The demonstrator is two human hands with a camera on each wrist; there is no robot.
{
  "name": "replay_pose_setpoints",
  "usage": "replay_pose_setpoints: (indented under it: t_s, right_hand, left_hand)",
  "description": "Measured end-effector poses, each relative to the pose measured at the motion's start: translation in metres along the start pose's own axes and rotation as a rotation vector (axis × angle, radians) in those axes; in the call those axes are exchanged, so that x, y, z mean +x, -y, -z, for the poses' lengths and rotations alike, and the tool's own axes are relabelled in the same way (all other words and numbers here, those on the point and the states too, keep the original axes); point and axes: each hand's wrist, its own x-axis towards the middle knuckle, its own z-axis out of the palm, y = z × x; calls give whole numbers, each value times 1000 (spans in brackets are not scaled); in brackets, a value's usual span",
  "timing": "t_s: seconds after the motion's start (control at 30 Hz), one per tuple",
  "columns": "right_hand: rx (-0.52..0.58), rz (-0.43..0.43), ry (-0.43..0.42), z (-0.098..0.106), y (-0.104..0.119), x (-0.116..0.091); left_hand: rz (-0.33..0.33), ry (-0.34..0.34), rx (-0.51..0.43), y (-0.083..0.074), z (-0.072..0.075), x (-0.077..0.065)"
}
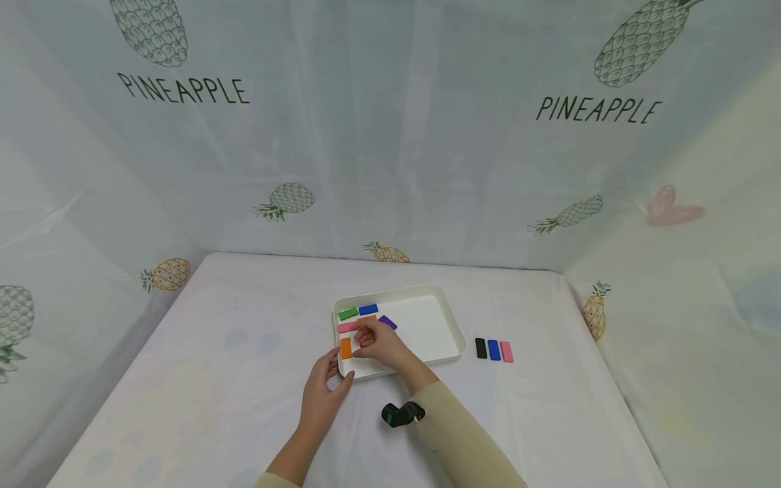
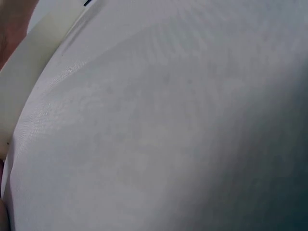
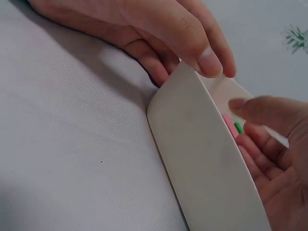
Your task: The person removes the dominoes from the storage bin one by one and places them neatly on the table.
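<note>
A white rectangular tray (image 1: 427,288) lies on the cloth with small coloured blocks in its left part. My left hand (image 1: 321,396) holds its near left corner; in the right wrist view the thumb (image 3: 209,62) rests at the rim. My right hand (image 1: 381,344) is over the tray, thumb and index finger apart beside an orange block (image 1: 346,348). Around it lie a pink block (image 1: 346,327), a green block (image 1: 348,314), a blue block (image 1: 369,310) and a purple block (image 1: 387,322). Another orange block (image 1: 367,318) is partly covered by the right hand. Something reddish under the fingers is unclear.
Right of the tray, a black block (image 1: 481,348), a blue block (image 1: 494,350) and a pink block (image 1: 507,352) lie side by side on the white cloth (image 1: 549,420). A dark device (image 1: 403,414) is on the right wrist. A pineapple-print curtain stands behind.
</note>
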Motion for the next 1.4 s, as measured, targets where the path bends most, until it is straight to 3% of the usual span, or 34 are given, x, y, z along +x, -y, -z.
replay_pose_setpoints:
  t_s: [0.27,0.93,1.4]
  right_hand:
    - [-115,-35,18,-2,-3,12]
    - [-236,-123,22,-9,-4,19]
    - [-292,-128,31,-11,-4,22]
  left_hand:
    - [12,-1,1,-2,1,1]
    - [19,13,3,-3,1,-1]
    - [18,15,6,-1,1,0]
